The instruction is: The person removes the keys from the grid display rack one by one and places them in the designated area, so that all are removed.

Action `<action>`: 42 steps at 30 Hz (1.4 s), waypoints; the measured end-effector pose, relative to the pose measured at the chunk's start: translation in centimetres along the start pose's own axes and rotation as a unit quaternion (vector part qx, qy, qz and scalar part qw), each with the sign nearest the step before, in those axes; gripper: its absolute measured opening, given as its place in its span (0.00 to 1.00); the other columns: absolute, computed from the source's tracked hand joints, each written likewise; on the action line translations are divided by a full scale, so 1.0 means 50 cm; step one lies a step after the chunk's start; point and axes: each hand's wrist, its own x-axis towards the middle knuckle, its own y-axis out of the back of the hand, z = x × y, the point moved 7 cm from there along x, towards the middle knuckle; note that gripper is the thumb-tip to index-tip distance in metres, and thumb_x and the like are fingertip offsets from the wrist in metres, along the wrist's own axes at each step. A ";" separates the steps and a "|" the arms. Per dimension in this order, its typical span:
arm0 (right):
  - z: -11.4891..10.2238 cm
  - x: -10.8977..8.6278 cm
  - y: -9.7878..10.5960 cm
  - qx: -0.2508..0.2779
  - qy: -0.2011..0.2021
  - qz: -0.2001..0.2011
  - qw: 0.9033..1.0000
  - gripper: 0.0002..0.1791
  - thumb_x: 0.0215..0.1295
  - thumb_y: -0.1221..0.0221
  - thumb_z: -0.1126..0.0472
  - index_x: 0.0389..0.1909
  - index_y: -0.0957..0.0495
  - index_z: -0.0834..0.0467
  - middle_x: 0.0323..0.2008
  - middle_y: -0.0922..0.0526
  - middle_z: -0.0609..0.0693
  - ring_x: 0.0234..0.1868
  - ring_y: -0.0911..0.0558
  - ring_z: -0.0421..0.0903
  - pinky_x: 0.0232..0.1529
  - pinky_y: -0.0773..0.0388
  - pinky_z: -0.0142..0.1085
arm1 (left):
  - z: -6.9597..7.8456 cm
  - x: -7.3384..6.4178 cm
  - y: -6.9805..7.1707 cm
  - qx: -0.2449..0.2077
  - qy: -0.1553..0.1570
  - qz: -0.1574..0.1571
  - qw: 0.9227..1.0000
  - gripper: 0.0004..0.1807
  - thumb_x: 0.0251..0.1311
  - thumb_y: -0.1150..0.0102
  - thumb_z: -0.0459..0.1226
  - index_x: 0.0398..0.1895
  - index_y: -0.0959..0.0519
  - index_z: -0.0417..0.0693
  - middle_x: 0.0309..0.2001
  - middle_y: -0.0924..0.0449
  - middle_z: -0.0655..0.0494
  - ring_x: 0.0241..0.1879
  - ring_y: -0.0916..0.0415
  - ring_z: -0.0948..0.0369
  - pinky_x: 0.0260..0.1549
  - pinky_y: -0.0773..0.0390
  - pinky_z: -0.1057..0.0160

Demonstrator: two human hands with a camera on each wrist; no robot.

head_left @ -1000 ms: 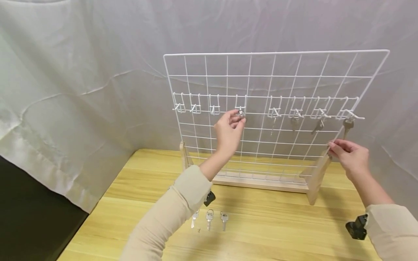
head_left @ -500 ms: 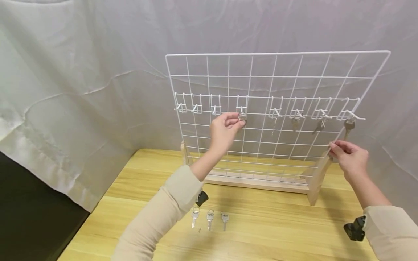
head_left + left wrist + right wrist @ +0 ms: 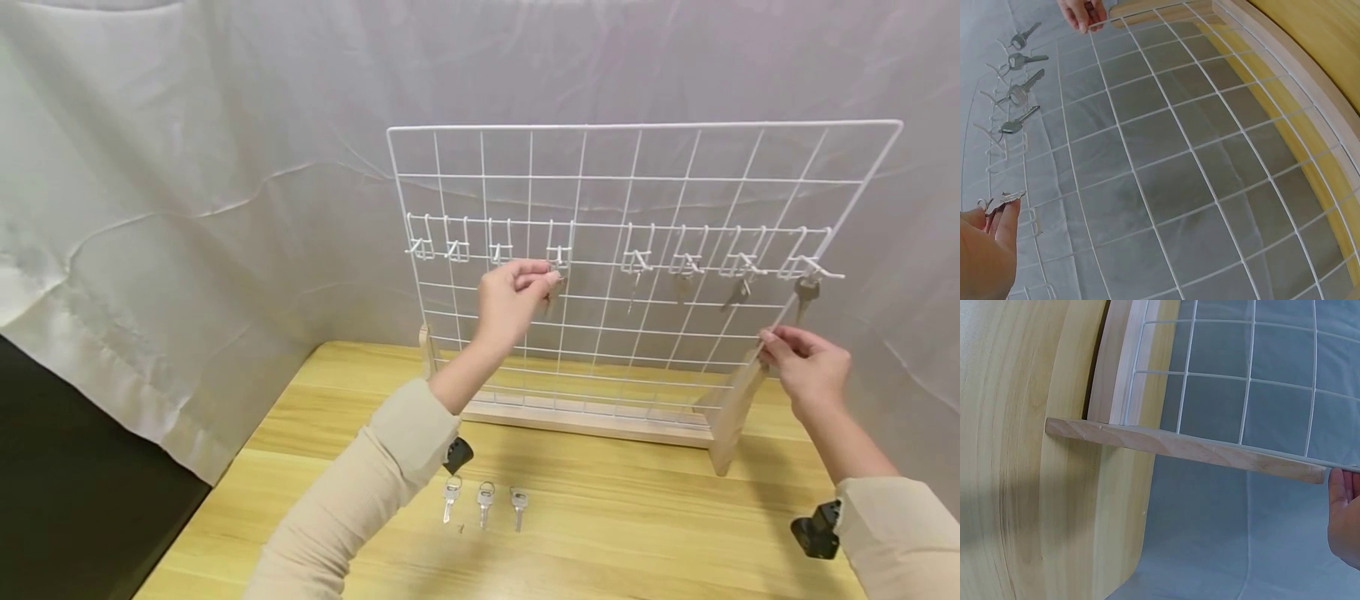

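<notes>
My left hand (image 3: 507, 307) is just under the fourth hook from the left (image 3: 558, 254) on a white wire grid (image 3: 600, 321). Its thumb and fingers pinch a key (image 3: 1005, 199) near its ring; in the left wrist view the key's blade lies across the fingertips. At the grid's right edge, my right hand (image 3: 810, 371) pinches the side wire just above the wooden stand leg (image 3: 1185, 450). Keys hang from the hooks to the right, among them a dark-looking key (image 3: 807, 289) on the last hook. The three hooks at the left hold no keys.
Three keys with rings, one being the middle key (image 3: 485, 497), lie in a row on the wooden table (image 3: 630, 517) in front of the stand, near a tiny loose piece (image 3: 461, 528). A pale curtain (image 3: 300, 250) hangs behind and at the left.
My left hand has drawn slightly left and down from the fourth hook, and the key now shows lower beneath it. The right hand has kept its grip on the grid's edge.
</notes>
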 end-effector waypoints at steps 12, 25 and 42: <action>0.008 0.004 0.003 -0.010 0.003 0.013 1.000 0.13 0.55 0.38 0.68 0.18 0.19 0.46 0.16 0.18 0.35 0.18 0.20 0.29 0.22 0.23 0.19 | 0.014 -0.004 0.003 0.000 0.007 0.031 0.999 0.07 0.55 0.39 0.30 0.34 0.18 0.32 0.34 0.16 0.40 0.27 0.16 0.52 0.27 0.17 0.68; 0.003 0.000 0.001 0.008 0.000 0.027 1.000 0.14 0.56 0.40 0.70 0.18 0.19 0.48 0.16 0.18 0.36 0.17 0.20 0.29 0.22 0.23 0.19 | -0.030 -0.042 0.000 0.019 0.038 0.001 0.999 0.07 0.54 0.38 0.32 0.32 0.18 0.34 0.34 0.15 0.41 0.21 0.19 0.62 0.26 0.17 0.64; 0.002 -0.003 -0.001 0.006 0.000 0.022 1.000 0.14 0.56 0.40 0.70 0.19 0.19 0.48 0.16 0.18 0.36 0.18 0.19 0.30 0.22 0.23 0.20 | -0.230 -0.146 -0.008 0.030 0.124 -0.023 0.992 0.06 0.54 0.39 0.31 0.32 0.18 0.34 0.32 0.15 0.41 0.27 0.16 0.54 0.26 0.17 0.67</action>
